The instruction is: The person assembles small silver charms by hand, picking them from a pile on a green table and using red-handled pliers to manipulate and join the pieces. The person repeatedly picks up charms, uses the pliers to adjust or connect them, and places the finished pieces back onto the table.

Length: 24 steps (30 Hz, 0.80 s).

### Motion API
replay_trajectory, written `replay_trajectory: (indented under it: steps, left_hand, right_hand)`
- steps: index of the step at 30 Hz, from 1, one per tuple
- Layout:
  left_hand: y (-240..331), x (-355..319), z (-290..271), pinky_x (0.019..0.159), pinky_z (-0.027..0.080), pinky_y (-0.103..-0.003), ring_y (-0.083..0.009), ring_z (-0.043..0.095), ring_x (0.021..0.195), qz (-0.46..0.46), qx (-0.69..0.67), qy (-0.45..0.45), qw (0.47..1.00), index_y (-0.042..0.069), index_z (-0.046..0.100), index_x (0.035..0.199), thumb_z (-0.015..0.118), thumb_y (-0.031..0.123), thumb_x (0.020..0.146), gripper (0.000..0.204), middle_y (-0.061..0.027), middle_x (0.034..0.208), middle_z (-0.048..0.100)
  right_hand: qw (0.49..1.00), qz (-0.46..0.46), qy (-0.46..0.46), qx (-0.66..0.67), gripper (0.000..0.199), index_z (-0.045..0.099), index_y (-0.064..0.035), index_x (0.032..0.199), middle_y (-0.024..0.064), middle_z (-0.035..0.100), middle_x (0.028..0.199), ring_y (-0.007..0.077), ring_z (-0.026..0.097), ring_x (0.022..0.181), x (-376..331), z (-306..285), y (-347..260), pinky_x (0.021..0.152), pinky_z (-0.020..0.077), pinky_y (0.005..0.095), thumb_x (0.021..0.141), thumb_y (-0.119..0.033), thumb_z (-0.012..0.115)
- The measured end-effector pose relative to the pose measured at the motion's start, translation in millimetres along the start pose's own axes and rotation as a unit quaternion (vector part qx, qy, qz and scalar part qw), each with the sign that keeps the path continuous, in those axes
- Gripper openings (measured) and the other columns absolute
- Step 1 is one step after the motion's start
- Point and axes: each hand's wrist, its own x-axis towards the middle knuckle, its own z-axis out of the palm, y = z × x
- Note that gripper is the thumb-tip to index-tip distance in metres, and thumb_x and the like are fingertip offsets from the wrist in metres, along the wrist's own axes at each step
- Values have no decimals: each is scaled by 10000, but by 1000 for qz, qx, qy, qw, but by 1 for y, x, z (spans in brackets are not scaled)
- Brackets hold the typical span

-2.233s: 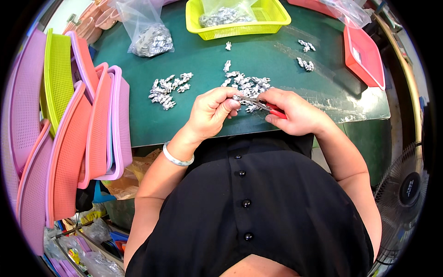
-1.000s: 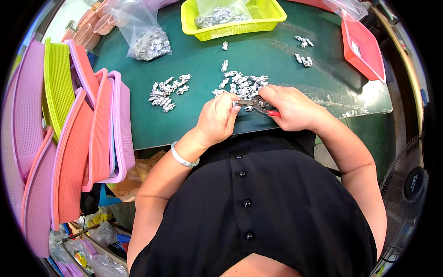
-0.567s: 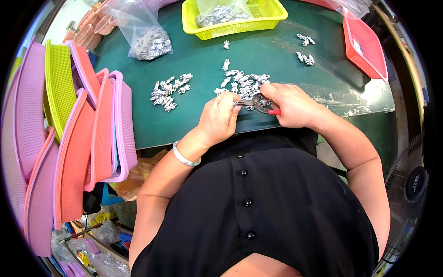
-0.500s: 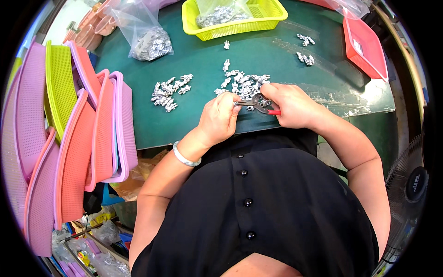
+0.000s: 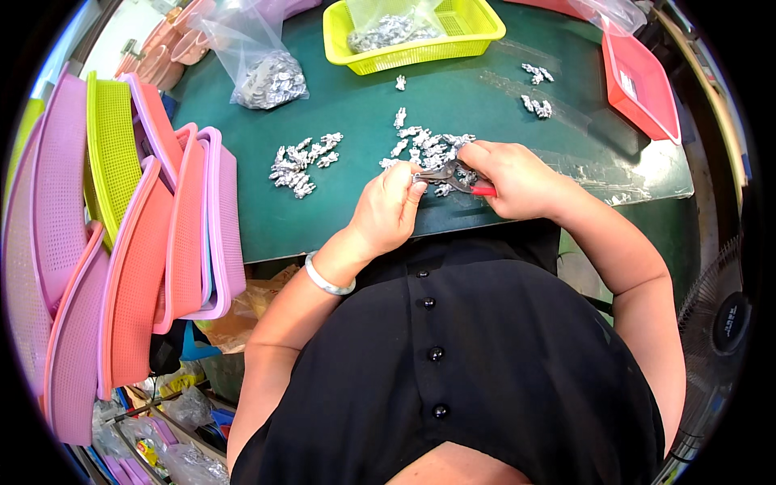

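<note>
My right hand [image 5: 517, 179] is closed round red-handled pliers [image 5: 444, 175], whose dark jaws point left toward my other hand. Thumb and fingers of my left hand [image 5: 390, 202] pinch a small silvery metal piece [image 5: 416, 178] at the tip of the jaws; most of it is hidden by the fingers. Just beyond both hands lies a loose pile of small silvery metal figures [image 5: 432, 147] on the green tabletop [image 5: 356, 105]. A second heap of the same figures [image 5: 301, 166] lies to the left.
A yellow-green basket [image 5: 412, 56] holding a bag of metal pieces stands at the back. Left of it is a clear plastic bag [image 5: 275, 81] of pieces. A red tray [image 5: 643, 89] sits at the right. Stacked plastic baskets [image 5: 125, 283] crowd the left; a fan [image 5: 727, 323] stands at lower right.
The whole view has shifted slightly. Both hands keep nearly the same pose, with the plier jaws still at the pinched metal piece.
</note>
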Motion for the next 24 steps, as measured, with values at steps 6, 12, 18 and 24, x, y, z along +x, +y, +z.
replay_trajectory:
  steps: [6, 12, 18, 24]
  left_hand:
    - [5, 8, -10, 530, 406, -378, -327, 509, 598, -34, 9, -49, 998, -6, 482, 875, 508, 60, 836, 81, -153, 678, 499]
    - [2, 10, -6, 531, 410, -383, -330, 507, 585, -4, 34, -31, 999, -6, 474, 867, 505, 51, 832, 74, -148, 667, 501]
    - [-2, 8, -2, 482, 357, -331, -265, 440, 513, -16, 23, -6, 1000, -22, 469, 850, 467, 31, 859, 54, -123, 632, 454]
    - [-2, 3, 5, 486, 362, -351, -300, 449, 513, -74, 30, 10, 997, -6, 460, 843, 474, 47, 859, 57, -126, 591, 449]
  right_hand:
    - [999, 7, -19, 31, 206, 477, -11, 877, 174, 539, 876, 368, 533, 832, 1, -8, -4, 689, 428, 428, 691, -18, 565]
    - [999, 22, -2, 40, 211, 480, -9, 851, 173, 537, 826, 380, 523, 783, 0, -3, -2, 638, 410, 432, 650, 13, 541]
    - [997, 72, 27, -8, 227, 496, -17, 862, 165, 558, 876, 366, 554, 807, 2, 3, -10, 674, 451, 427, 645, 0, 560]
    - [992, 69, 74, -78, 298, 484, -24, 908, 152, 549, 866, 349, 563, 787, 4, 18, -3, 669, 462, 421, 623, 0, 566]
